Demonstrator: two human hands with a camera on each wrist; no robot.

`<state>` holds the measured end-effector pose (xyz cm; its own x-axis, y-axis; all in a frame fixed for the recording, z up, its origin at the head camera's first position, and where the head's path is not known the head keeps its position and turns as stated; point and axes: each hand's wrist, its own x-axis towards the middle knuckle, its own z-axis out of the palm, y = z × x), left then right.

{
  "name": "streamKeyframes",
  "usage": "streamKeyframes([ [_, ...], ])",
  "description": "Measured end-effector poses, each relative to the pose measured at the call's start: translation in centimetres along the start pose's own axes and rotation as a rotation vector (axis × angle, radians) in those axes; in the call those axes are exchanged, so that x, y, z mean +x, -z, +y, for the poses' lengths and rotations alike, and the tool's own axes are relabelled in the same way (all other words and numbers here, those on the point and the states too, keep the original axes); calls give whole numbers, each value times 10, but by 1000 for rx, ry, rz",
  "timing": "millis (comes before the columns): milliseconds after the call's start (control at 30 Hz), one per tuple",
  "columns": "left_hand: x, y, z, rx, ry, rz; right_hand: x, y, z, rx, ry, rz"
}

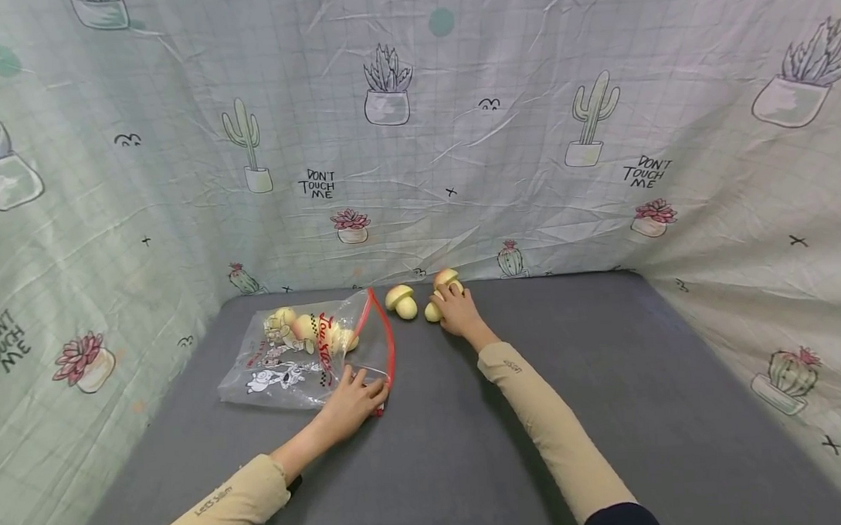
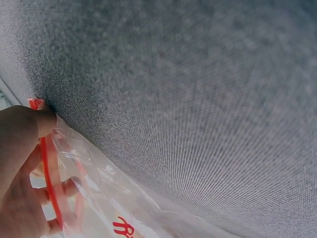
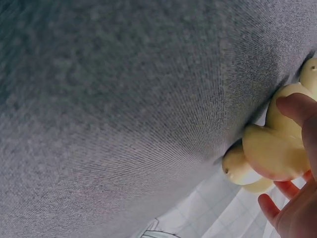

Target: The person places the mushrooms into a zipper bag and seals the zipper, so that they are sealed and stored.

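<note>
My left hand (image 1: 354, 406) grips the red zip edge of a clear zip bag (image 1: 240, 385) that lies flat with red lettering and cartoon prints. In the left wrist view, the thumb presses the red zip strip (image 2: 48, 178) while the other fingers show through the plastic. Several yellow mushrooms (image 1: 303, 328) lie inside the bag. Farther right, my right hand (image 1: 461, 313) holds a pale yellow mushroom (image 3: 275, 151) with a reddish cap, its thumb on one side and fingers on the other. Another mushroom (image 1: 402, 302) lies between that hand and the bag's mouth.
The dark grey tabletop (image 1: 441, 455) ends at the back against a hanging cloth (image 1: 451, 138) printed with potted cacti. The cloth also rises along the left and right sides. Beige sleeves (image 1: 551, 420) cover both forearms.
</note>
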<state>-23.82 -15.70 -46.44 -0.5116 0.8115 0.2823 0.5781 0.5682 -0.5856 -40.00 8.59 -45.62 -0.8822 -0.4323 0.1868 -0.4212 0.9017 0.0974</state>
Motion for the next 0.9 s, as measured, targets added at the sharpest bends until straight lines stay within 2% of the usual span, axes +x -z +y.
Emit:
streamKeyframes([
  [233,1,-1,1,17,4,20,-3,-2,2,-28,30,44],
  [467,1,-3,2,18,19,-4,-4,-6,5,-34,62,118],
  [733,1,-4,1,18,13,25,-5,-6,6,-50,60,103],
  [900,0,-3,0,22,10,15,-6,-5,6,-74,63,73],
])
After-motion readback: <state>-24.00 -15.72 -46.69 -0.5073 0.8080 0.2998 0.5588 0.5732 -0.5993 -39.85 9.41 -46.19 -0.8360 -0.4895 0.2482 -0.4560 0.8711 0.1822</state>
